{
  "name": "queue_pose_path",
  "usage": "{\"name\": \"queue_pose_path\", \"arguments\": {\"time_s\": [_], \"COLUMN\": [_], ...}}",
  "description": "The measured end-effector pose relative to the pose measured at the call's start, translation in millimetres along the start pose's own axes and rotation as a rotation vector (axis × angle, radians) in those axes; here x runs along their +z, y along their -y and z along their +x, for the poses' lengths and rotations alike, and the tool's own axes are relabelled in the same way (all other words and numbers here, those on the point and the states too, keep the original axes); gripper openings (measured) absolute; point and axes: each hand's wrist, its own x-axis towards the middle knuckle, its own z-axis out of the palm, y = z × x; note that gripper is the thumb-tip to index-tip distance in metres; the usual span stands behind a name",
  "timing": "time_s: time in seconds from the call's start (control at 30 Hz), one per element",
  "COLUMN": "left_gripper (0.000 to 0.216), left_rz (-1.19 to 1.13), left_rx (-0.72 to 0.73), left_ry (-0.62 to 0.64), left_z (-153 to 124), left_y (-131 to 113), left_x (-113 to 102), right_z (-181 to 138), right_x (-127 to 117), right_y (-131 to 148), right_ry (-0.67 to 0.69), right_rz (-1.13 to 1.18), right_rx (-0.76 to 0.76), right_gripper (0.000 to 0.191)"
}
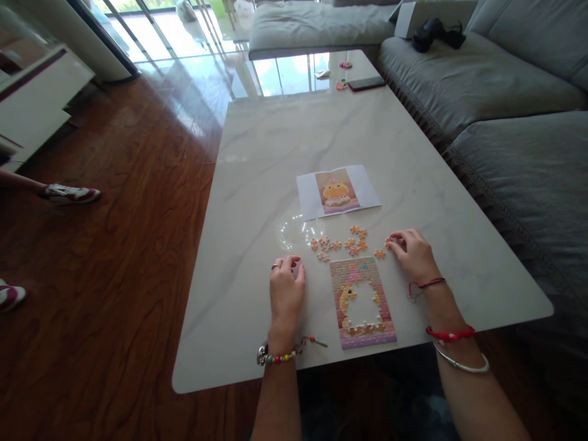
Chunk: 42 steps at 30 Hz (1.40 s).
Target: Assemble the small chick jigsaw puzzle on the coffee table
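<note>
A partly assembled jigsaw puzzle (340,334) lies before me, its border joined and a white gap in its middle. Between thumb and fingertips, my right hand (414,254) pinches a small orange puzzle piece (388,243), just right of the loose pieces. Those loose puzzle pieces (350,243) are scattered beyond the puzzle's top edge; one lone piece (379,253) is nearest my right hand. To the left of the puzzle, my left hand (286,294) rests on the table with bent fingers, a gap between thumb and forefinger, and nothing visible in it.
A paper sheet (307,197) with a printed yellow cartoon figure lies past the pieces on the marble-look table (248,202). Farther off are a dark phone or tablet (366,84) and small colourful items. A grey sofa (519,147) runs along the right; another person's shoe (71,193) is at left.
</note>
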Motion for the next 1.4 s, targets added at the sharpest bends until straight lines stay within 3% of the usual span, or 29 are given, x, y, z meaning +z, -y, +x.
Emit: {"name": "queue_pose_path", "arguments": {"time_s": [0.2, 0.43, 0.9, 1.4], "left_gripper": [0.015, 0.016, 0.015, 0.015], "left_rz": [-0.005, 0.007, -0.017, -0.022], "left_rx": [0.011, -0.013, -0.023, -0.04], "left_ry": [-0.004, 0.001, -0.013, -0.003], "left_z": [-0.5, 0.8, 5.7, 20.3], "left_y": [-0.1, -0.4, 1.7, 1.0], "left_x": [1.9, 3.2, 4.0, 5.6], "right_z": [-0.6, 0.0, 4.7, 16.7], "right_x": [0.9, -0.8, 14.4, 30.8], "right_y": [-0.2, 12.4, 25.4, 57.0], "right_ry": [0.019, -0.089, -0.069, 0.166], "right_rz": [-0.016, -0.004, 0.044, -0.067], "right_rx": [0.001, -0.058, -0.093, -0.277], "right_gripper": [0.015, 0.021, 0.021, 0.017]}}
